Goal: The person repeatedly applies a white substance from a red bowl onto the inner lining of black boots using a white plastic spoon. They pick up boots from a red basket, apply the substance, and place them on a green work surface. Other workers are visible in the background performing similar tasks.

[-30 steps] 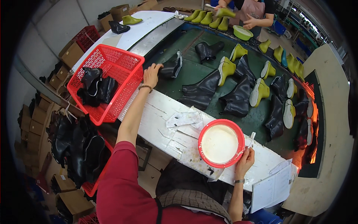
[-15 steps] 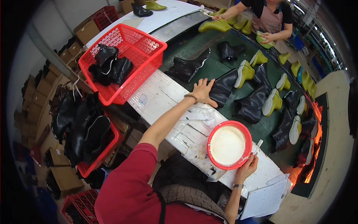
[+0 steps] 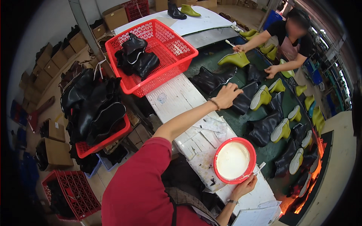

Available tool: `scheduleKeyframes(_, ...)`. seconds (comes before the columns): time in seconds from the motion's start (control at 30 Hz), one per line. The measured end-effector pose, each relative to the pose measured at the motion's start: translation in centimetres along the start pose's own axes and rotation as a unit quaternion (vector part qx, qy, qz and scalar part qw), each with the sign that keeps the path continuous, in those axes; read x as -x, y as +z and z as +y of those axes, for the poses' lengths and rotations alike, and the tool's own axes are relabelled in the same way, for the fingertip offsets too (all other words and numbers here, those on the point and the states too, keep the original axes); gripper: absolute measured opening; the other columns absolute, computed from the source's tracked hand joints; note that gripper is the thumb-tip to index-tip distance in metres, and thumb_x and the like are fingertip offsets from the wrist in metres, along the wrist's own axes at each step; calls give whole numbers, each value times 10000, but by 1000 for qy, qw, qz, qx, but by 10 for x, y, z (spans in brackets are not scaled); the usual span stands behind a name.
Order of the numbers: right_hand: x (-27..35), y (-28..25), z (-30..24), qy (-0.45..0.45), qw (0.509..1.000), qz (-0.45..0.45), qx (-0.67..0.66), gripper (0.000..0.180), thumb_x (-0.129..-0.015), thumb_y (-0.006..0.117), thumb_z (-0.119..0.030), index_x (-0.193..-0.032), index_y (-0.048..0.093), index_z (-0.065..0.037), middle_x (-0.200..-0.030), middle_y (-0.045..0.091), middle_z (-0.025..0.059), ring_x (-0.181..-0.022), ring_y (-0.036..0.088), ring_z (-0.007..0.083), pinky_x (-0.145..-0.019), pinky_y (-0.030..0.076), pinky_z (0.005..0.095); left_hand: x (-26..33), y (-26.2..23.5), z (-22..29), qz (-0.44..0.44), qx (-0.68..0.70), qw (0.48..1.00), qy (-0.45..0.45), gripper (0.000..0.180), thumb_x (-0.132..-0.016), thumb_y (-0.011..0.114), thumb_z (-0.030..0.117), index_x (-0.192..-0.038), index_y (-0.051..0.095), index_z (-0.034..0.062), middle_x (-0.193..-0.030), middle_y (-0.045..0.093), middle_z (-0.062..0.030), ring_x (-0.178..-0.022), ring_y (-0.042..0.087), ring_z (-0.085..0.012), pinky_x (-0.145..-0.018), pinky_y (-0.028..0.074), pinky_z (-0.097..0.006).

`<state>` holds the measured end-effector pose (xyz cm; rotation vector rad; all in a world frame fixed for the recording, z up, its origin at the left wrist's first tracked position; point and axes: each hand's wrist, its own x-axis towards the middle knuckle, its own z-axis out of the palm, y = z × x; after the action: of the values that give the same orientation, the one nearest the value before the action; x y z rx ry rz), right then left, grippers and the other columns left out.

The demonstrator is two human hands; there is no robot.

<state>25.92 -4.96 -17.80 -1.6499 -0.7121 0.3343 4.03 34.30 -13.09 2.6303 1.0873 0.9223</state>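
Note:
My left hand (image 3: 226,96) is over the near end of a black boot upper (image 3: 244,98) on the dark green belt, fingers apart and nothing gripped; whether its fingertips touch the leather is hard to tell. At the rim of a red bowl (image 3: 253,152) of creamy white liquid (image 3: 232,160), my right hand (image 3: 244,188) is closed on a white-handled brush (image 3: 260,168). The brush's bristle end cannot be made out. Beside the boot upper lies a lime-green boot-shaped form (image 3: 261,98) with a white sole.
More black uppers and green forms lie along the belt (image 3: 230,124), toward an orange-glowing opening (image 3: 301,207) at right. Across it, a co-worker (image 3: 288,41) holds a brush by a green form. A red basket (image 3: 181,56) holds black boots; another heaped crate (image 3: 107,141) stands left.
My view has swung, shifting the scene rightward at the top. My left hand has lifted from lying flat across the boot upper's edge. The co-worker has leaned in with the green form. My right hand keeps the brush.

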Motion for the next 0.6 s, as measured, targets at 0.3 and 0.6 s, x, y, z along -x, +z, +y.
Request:
scheduleKeyframes(0.3,-3,5,8,9,1000,-3,0,262,-1102,529,-192,-1156,614,50,-1032,686,86,-902,616,128,-800,511,285,30,-41,-148,111,-80,967,-214,634,-841,762,343,-1390,560,97,-1380,554,-152,-1316,500,-375,-1074,418,-573)
scheduleKeyframes(0.6,-2,7,1,17,1000,9,3,245,-1098,534,-186,-1140,615,42,-1012,684,76,-881,611,116,-783,505,279,4,-59,-182,-58,160,976,-137,515,-780,868,414,-1119,766,39,-1112,755,-159,-1080,704,-313,-971,518,-365)
